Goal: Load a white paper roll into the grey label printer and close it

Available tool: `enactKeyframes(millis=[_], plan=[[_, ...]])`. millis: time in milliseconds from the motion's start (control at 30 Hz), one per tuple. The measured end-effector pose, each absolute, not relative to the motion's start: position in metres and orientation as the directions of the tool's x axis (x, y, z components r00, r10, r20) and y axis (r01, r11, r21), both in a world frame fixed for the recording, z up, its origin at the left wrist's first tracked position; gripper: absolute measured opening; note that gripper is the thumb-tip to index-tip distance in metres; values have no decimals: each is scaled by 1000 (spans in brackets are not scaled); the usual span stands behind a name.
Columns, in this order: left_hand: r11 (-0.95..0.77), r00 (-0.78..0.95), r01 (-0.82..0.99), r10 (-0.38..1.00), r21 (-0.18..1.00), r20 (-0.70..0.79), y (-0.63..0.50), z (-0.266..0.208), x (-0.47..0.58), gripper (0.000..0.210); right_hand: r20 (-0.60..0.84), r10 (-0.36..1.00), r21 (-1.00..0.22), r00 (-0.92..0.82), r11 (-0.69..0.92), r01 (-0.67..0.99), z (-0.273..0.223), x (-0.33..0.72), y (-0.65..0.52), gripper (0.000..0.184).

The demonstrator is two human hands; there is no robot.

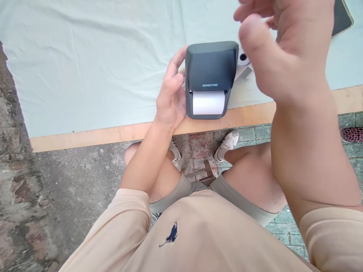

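Observation:
A dark grey label printer (211, 66), marked NIIMBOT, is tilted toward me above the near edge of the table. Its lid is open a little at the front, where a white label roll (208, 102) shows. Gripping the printer's left side is my left hand (172, 92), with some fingers hidden behind it. My right hand (283, 41) is raised to the right of the printer, close to the camera and slightly blurred. Its thumb and loosely bent fingers are apart, with nothing visible between them; the top of the hand is cut off. Behind the printer, a white roll with a black core (243, 58) is partly hidden.
A pale cloth (99, 68) covers the table, leaving its wooden front edge (113, 135) bare. A dark flat device (342, 19) lies at the top right. Below are my legs, a wooden stool part (209, 169) and paving; a patterned shoe (352, 134) shows at the right.

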State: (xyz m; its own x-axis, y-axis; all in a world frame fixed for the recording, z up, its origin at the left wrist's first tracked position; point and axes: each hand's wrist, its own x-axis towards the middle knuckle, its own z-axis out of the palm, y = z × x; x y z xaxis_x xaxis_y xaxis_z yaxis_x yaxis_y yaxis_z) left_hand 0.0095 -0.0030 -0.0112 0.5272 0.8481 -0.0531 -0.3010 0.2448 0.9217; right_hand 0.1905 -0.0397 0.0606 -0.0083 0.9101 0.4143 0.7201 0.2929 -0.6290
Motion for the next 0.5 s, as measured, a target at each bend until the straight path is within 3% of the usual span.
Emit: enactKeyframes(millis=[100, 200, 500], plan=[[177, 472, -306, 882, 935, -13, -6, -10, 13, 56, 224, 960, -509, -170, 264, 820, 62, 191, -43, 47], [134, 444, -283, 896, 950, 6, -7, -12, 14, 61, 90, 980, -438, -175, 197, 877, 62, 189, -45, 59], [134, 478, -303, 878, 943, 29, -6, -11, 13, 52, 2, 993, -334, -114, 108, 936, 66, 182, -45, 68]])
